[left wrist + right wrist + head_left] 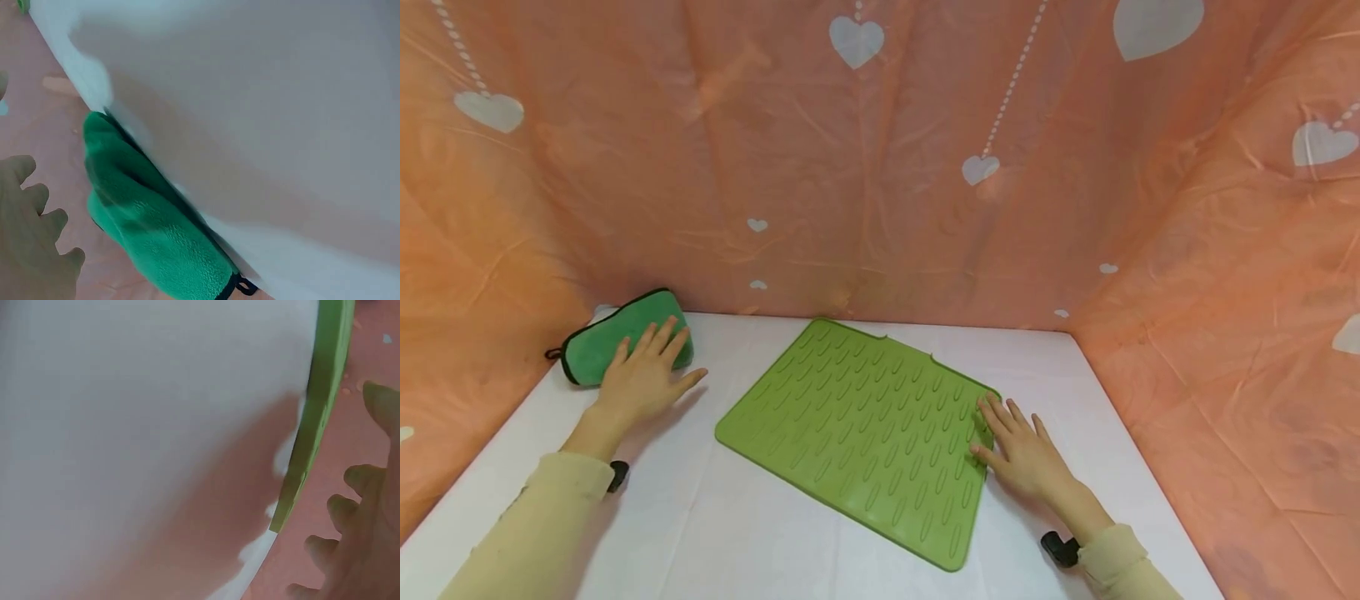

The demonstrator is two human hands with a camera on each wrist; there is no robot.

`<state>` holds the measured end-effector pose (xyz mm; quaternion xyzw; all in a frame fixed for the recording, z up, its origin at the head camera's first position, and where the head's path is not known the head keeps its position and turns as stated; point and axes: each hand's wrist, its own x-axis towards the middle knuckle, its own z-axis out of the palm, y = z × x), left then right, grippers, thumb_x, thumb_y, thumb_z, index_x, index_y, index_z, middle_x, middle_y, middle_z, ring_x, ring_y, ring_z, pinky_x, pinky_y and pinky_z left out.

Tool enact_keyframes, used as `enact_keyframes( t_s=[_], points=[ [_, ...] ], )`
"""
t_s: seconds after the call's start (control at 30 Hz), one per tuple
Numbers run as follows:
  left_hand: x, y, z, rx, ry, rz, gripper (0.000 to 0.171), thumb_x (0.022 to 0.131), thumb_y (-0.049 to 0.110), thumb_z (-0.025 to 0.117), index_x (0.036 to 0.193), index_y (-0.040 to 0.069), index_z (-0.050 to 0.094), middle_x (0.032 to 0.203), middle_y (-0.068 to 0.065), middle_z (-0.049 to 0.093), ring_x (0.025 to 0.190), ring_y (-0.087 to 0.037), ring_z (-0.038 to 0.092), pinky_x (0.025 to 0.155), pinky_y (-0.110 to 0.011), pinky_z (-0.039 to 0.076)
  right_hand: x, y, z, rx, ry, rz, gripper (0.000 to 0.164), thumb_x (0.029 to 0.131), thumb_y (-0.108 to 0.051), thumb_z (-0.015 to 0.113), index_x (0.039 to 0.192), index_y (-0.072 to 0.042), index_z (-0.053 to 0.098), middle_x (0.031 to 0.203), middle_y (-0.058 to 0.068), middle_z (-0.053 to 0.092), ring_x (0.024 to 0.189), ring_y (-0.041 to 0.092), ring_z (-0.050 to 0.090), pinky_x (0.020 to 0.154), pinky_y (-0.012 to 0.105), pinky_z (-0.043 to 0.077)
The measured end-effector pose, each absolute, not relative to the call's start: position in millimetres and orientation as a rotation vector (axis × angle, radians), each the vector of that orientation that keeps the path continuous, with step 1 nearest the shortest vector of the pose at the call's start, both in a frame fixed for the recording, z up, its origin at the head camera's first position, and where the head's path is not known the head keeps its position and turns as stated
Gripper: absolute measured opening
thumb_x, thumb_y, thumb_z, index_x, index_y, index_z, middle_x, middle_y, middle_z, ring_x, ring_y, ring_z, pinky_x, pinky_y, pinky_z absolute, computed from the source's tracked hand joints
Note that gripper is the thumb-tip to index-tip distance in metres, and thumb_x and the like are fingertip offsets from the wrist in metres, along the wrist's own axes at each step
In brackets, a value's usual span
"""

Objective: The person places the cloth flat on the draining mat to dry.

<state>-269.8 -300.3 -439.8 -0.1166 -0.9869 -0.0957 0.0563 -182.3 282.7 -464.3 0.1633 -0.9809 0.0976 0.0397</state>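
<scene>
A folded green cloth [632, 327] with black edging and a small hanging loop lies at the back left of the white table. My left hand [640, 382] is over its front side with fingers spread and straight. In the left wrist view, a gap shows between these fingers and the fuzzy cloth [162, 231]. A green rubbery mat [865, 433] with raised oval ridges lies flat and at an angle in the middle. Over its right edge hovers my right hand [1026, 458], fingers spread, overlapping the mat's corner in the head view. Neither hand holds anything.
White cloth covers the table [647, 533]. Orange curtains [865, 208] with pale hearts stand along its back, left and right sides. Each wrist carries a small black device [1060, 550]. The mat's far edge has a shallow notch.
</scene>
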Motion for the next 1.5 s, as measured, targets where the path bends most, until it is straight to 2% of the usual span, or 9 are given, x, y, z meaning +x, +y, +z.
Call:
enact_keyframes(
  t_s=[0.37, 0.7, 0.97, 1.5],
  points=[
    [-291, -325, -437, -0.311, -3.062, -0.286, 0.091, 0.106, 0.06, 0.047, 0.163, -0.005, 0.019, 0.169, -0.031, 0.004, 0.153, -0.056, 0.003, 0.116, -0.077, 0.0, -162, 279, -470, 0.7, -3.003, 0.383, 0.074, 0.102, -0.051, 0.061, 0.158, -0.006, 0.043, 0.165, 0.018, 0.036, 0.149, 0.052, 0.03, 0.114, 0.077, 0.021],
    [-304, -341, -435, -0.318, -3.112, -0.269, 0.091, 0.106, 0.061, 0.045, 0.163, -0.005, 0.019, 0.169, -0.032, 0.003, 0.152, -0.058, 0.001, 0.116, -0.077, -0.001, -153, 273, -469, 0.75, -3.123, 0.373, 0.074, 0.105, -0.052, 0.056, 0.163, -0.01, 0.035, 0.17, 0.012, 0.026, 0.155, 0.045, 0.023, 0.119, 0.073, 0.018],
    [-317, -347, -443, -0.351, -3.147, -0.254, 0.088, 0.107, 0.061, 0.041, 0.163, -0.004, 0.02, 0.168, -0.034, 0.003, 0.151, -0.059, 0.001, 0.116, -0.077, -0.003, -149, 269, -468, 0.778, -3.129, 0.344, 0.073, 0.106, -0.052, 0.054, 0.162, -0.01, 0.037, 0.17, 0.015, 0.025, 0.155, 0.044, 0.022, 0.119, 0.07, 0.023],
    [-323, -346, -459, -0.362, -3.174, -0.347, 0.085, 0.108, 0.059, 0.04, 0.163, -0.002, 0.021, 0.166, -0.035, 0.011, 0.148, -0.061, 0.011, 0.113, -0.08, 0.008, -147, 265, -467, 0.777, -3.122, 0.34, 0.071, 0.106, -0.049, 0.056, 0.161, -0.009, 0.039, 0.17, 0.016, 0.026, 0.154, 0.047, 0.024, 0.117, 0.072, 0.024]
  ],
)
